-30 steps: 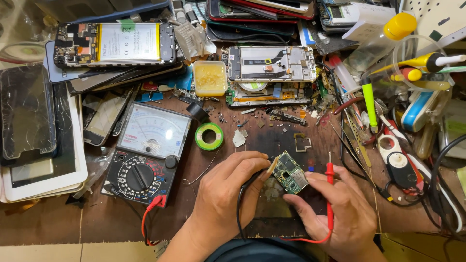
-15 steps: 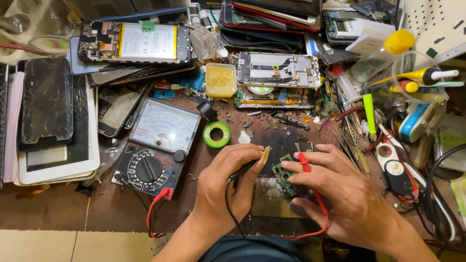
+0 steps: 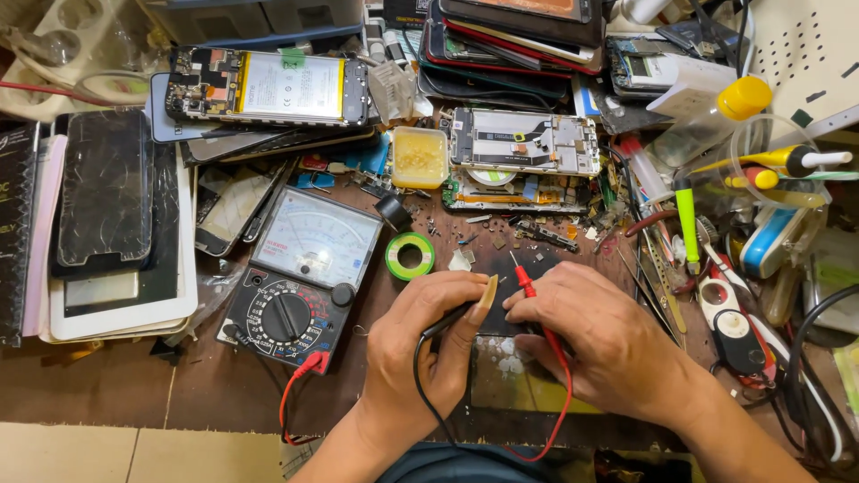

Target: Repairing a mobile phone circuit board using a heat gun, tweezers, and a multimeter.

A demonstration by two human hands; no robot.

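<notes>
My left hand [image 3: 428,344] grips a black test probe [image 3: 445,319], its black lead looping down toward me. In my right hand [image 3: 591,335] is the red test probe [image 3: 528,288], tip pointing up and away, red lead [image 3: 562,394] curving below. Both hands meet over a dark work mat [image 3: 528,268] in front of me. The small circuit board is hidden under my fingers. An analogue multimeter [image 3: 300,277] with a black dial lies to the left of my left hand. A red plug is in its lower edge.
A roll of green tape [image 3: 410,256] lies beside the meter. Opened phones [image 3: 268,87], a bare phone frame [image 3: 523,141] and a yellow flux tub [image 3: 419,156] crowd the back. Stacked screens [image 3: 103,201] sit left. Tools, tweezers and cables [image 3: 716,295] fill the right.
The small green circuit board was visible between my fingers; now my hands cover it. My right hand turned the red probe from upright beside the board to lying across my fingers.
</notes>
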